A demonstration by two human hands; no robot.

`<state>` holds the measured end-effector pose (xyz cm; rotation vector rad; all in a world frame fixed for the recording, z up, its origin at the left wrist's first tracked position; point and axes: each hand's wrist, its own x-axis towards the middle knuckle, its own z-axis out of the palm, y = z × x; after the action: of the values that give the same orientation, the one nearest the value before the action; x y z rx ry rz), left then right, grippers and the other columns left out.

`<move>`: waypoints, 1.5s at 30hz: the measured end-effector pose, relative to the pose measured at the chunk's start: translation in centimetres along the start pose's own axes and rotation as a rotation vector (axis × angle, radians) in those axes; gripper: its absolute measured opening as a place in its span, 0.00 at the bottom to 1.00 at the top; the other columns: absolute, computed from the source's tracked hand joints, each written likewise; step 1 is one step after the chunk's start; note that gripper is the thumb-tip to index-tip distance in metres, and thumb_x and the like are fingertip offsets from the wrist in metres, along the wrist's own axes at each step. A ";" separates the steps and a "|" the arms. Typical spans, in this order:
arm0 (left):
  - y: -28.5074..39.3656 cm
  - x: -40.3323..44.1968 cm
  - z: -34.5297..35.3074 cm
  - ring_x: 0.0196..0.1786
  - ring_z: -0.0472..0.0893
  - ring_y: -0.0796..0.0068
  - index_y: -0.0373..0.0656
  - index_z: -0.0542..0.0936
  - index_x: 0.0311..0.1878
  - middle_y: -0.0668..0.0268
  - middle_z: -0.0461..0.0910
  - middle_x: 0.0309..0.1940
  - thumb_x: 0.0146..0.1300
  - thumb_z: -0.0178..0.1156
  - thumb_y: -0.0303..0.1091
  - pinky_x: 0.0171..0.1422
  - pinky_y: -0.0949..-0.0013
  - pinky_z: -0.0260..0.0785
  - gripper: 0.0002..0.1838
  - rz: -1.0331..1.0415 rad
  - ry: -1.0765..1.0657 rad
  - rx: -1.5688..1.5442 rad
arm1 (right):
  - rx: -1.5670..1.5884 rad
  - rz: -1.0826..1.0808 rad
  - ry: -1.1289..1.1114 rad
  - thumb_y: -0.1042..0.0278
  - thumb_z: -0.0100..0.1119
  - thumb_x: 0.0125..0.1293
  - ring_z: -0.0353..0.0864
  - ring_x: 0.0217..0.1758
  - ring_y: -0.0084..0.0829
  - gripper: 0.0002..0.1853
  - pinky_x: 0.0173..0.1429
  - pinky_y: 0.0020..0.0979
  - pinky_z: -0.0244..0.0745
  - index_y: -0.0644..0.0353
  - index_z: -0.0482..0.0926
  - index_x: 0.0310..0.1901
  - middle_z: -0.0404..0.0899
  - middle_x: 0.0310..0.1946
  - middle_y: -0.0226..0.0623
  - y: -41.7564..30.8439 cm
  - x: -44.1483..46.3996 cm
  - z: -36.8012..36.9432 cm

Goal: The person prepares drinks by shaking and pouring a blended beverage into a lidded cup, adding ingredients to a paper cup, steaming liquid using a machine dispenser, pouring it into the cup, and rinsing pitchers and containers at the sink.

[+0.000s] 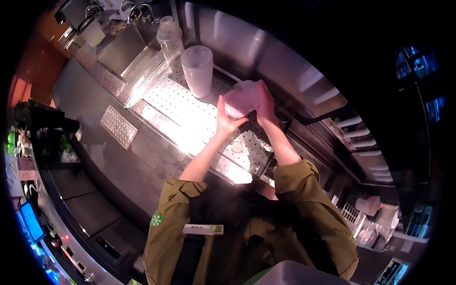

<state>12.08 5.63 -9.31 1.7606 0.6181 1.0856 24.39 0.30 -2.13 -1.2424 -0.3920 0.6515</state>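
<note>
My left hand [228, 119] is wrapped round the near side of a clear cup [236, 105] with a frothy, pale pinkish filling. Against this cup's far right side is a whitish, translucent vessel [251, 89], and my right hand [266, 103] is closed round its right side. The exact kind of that vessel is hard to make out in the glare. Both are above the perforated metal drain tray [161, 97]. Left of my hands, a tall frosted container [197, 69] stands upright on the tray. Behind it is a clear shaker-like bottle [169, 40].
A small round object [236, 147] lies on the tray near my forearms. At the upper left is a steel sink [126, 54] with faucets [141, 9] behind it. A metal wall [232, 33] borders the counter. A floor grate [118, 126] lies left of the counter.
</note>
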 end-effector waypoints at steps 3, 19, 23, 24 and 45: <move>-0.3 -0.3 0.4 0.56 0.67 0.50 0.34 0.43 0.64 0.45 0.62 0.55 0.30 0.75 0.39 0.59 0.59 0.61 0.62 0.002 0.072 0.032 | 0.131 0.076 -0.063 0.50 0.50 0.62 0.69 0.50 0.22 0.20 0.57 0.27 0.60 0.56 0.71 0.48 0.72 0.44 0.28 -2.3 -1.5 1.4; 2.2 2.1 -19.9 0.58 0.67 0.56 0.37 0.34 0.64 0.48 0.62 0.56 0.33 0.74 0.38 0.61 0.60 0.61 0.64 -0.036 0.091 -0.100 | 0.367 0.188 -0.277 0.52 0.36 0.69 0.71 0.52 0.32 0.24 0.57 0.33 0.64 0.67 0.68 0.50 0.72 0.48 0.40 -2.9 -6.9 18.5; 1.5 5.5 -28.7 0.57 0.67 0.54 0.40 0.33 0.65 0.47 0.62 0.55 0.33 0.74 0.40 0.61 0.58 0.61 0.65 -0.002 0.128 0.061 | 0.482 0.191 -0.331 0.50 0.34 0.69 0.70 0.54 0.35 0.26 0.60 0.36 0.63 0.69 0.66 0.52 0.71 0.50 0.44 -2.5 -6.1 27.5; 1.6 6.8 -30.7 0.57 0.67 0.54 0.40 0.33 0.65 0.47 0.62 0.55 0.33 0.74 0.40 0.61 0.58 0.61 0.65 0.027 0.141 0.080 | 0.447 0.182 -0.307 0.45 0.36 0.66 0.69 0.56 0.35 0.28 0.59 0.39 0.65 0.64 0.65 0.55 0.70 0.52 0.41 -2.3 -5.3 29.5; -8.7 34.1 -49.9 0.61 0.62 0.57 0.47 0.27 0.65 0.49 0.57 0.58 0.32 0.73 0.26 0.64 0.57 0.58 0.68 0.082 0.227 0.045 | -0.483 -0.445 -0.970 0.61 0.59 0.55 0.68 0.56 0.31 0.26 0.60 0.31 0.61 0.61 0.67 0.54 0.70 0.51 0.40 0.1 16.1 60.7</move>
<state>-14.80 58.72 4.51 1.7274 0.7175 1.3502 -0.13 55.73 14.27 -1.1484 -1.6591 0.7603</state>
